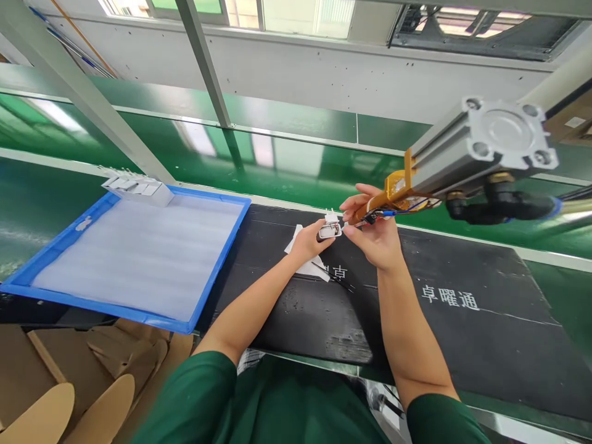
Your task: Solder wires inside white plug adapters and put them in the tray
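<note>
My left hand (309, 242) grips a small white plastic housing (330, 230), its open side facing me. Wires or small parts show inside, and a white piece with thin prongs (332, 217) sits at its far edge. Close to the housing's right side is my right hand (377, 237), fingers curled and thumb near the rim. A tiny part seems pinched there, but the orange rod of an air-cylinder device (481, 142) partly hides the fingers. Beneath my left hand lies a white paper sheet (308, 266) with thin black tweezers (333, 277) across its edge.
A blue tray (197, 308) lined with white foam stands to the left; several white pronged parts (141, 188) stand in a row at its back. Black matting (481, 339) covers the work surface. Cardboard (92, 376) is at lower left, and a metal post (203, 61) rises behind.
</note>
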`<state>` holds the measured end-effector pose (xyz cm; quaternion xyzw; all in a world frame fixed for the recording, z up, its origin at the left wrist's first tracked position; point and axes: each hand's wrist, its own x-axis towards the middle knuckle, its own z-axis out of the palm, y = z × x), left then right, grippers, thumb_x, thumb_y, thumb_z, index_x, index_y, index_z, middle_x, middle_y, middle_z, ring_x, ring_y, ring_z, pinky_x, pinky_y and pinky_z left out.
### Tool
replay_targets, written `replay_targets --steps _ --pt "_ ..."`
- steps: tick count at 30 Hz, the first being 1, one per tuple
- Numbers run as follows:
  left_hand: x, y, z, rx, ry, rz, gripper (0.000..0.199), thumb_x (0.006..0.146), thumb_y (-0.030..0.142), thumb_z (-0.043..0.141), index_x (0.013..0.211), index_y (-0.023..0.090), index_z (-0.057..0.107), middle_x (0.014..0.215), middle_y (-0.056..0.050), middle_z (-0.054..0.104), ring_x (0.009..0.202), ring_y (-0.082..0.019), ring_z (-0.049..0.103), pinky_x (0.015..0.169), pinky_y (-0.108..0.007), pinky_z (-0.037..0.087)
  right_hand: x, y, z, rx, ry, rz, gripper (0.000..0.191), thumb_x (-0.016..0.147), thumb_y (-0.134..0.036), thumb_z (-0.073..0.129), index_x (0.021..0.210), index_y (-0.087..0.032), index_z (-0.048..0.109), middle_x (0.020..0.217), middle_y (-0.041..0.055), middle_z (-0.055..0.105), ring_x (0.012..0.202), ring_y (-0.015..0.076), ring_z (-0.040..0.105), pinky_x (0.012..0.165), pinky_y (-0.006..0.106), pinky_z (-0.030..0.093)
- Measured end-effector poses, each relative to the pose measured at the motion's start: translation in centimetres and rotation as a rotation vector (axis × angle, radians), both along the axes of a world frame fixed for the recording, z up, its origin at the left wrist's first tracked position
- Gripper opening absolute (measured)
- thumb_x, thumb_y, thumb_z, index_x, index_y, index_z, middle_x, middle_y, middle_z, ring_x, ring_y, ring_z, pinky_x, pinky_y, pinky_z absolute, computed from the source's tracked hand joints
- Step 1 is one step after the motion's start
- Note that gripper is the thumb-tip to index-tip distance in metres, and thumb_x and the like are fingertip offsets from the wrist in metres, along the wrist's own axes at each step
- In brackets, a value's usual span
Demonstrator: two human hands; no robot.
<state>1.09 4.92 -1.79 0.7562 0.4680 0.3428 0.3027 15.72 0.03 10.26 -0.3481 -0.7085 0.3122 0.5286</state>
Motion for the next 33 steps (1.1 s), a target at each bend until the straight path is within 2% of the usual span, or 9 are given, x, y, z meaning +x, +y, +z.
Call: replay_targets --steps 8,17,24,30,33 --pt "0.1 -0.6 1.2 0.002 -0.147 -0.001 0.047 0.077 0.032 0.076 0.119 0.015 0.064 0.105 -0.007 0.071 0.087 -0.019 0.066 0.080 -0.028 0.052 -0.4 0.1 -0.1 0.020 0.002 -0.052 0.052 0.084 -0.042 0.066 0.128 -0.030 0.039 0.101 0.0038 0.059 0.081 0.0175 0.056 0.066 0.032 0.051" --pt "0.4 -0.7 0.8 -0.002 -0.244 0.039 0.047 0.074 0.031 0.080 0.118 0.018 0.067 0.112 -0.009 0.071 0.095 -0.021 0.067 0.083 -0.030 0.055 -0.1 0.4 -0.3 0.021 0.008 -0.069 0.044 0.089 -0.043 0.059 0.128 -0.030 0.043 0.099 0.0046 0.060 0.084 0.0197 0.057 0.072 0.036 0.052" --pt "0.3 -0.9 1.5 -0.049 -0.277 0.001 0.044 0.076 0.029 0.076 0.116 0.016 0.066 0.103 -0.007 0.072 0.089 -0.019 0.067 0.076 -0.026 0.054 -0.1 0.1 0.0 0.037 0.018 0.002 0.052 0.085 -0.039 0.066 0.131 -0.031 0.042 0.101 0.0034 0.060 0.082 0.0173 0.057 0.073 0.033 0.052" --pt "0.9 -1.0 0.6 -0.093 -0.281 -0.016 0.033 0.076 0.034 0.074 0.101 0.015 0.064 0.089 -0.002 0.068 0.079 -0.017 0.063 0.067 -0.024 0.051 -0.8 -0.1 0.1 0.072 0.081 0.071 0.052 0.083 -0.034 0.069 0.130 -0.032 0.047 0.098 0.0026 0.061 0.079 0.0170 0.056 0.071 0.034 0.053" --pt "1.4 -1.4 0.4 -0.113 -0.287 -0.017 0.034 0.076 0.037 0.075 0.099 0.015 0.062 0.085 -0.001 0.066 0.078 -0.017 0.062 0.066 -0.025 0.050 -1.3 -0.5 0.2 0.101 0.103 0.100 0.051 0.082 -0.029 0.068 0.130 -0.034 0.050 0.097 0.0021 0.062 0.080 0.0165 0.056 0.073 0.034 0.053"
